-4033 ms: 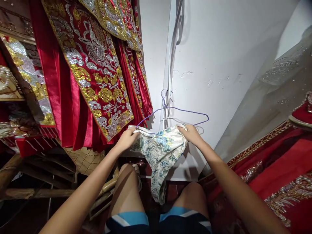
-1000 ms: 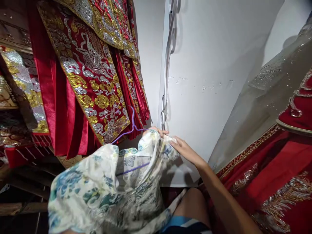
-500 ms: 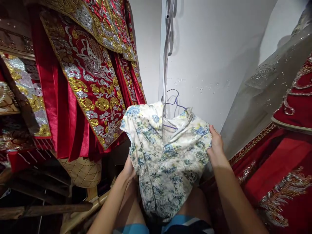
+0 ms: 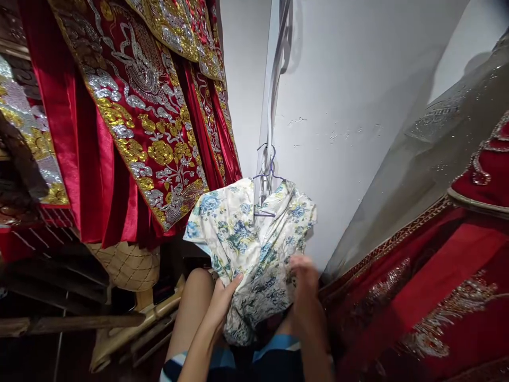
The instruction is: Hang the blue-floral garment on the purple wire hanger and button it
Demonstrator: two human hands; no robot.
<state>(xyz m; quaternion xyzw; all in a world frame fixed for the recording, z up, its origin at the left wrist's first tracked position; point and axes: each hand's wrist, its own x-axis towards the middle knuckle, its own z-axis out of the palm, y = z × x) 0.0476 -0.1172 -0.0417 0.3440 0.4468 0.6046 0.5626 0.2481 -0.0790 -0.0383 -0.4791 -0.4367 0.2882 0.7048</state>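
Observation:
A white short-sleeved blouse (image 4: pixel 234 223) with blue and yellow flowers hangs in front of me on a thin purple hanger (image 4: pixel 273 159). The hanger's hook and its lower bar show at the V-shaped neckline. My left hand (image 4: pixel 223 297) pinches the blouse low on its left side, thumb on the front and the other fingers hidden behind the cloth. At the lower right side of the blouse, my right hand (image 4: pixel 305 273) is smeared by motion, so its grip on the cloth cannot be made out.
Red costumes with gold and silver sequins (image 4: pixel 159 154) hang close on the left. Beaded red garments (image 4: pixel 437 276) stand on the right, beside a sheer sparkly veil (image 4: pixel 417 132). Bamboo poles (image 4: pixel 75 324) lie low at left. A white wall (image 4: pixel 338 95) rises behind.
My right hand has left the right sleeve and moved down and inward. My left hand has shifted inward along the blouse's side. Blouse and hanger have swung left, and the right sleeve now droops.

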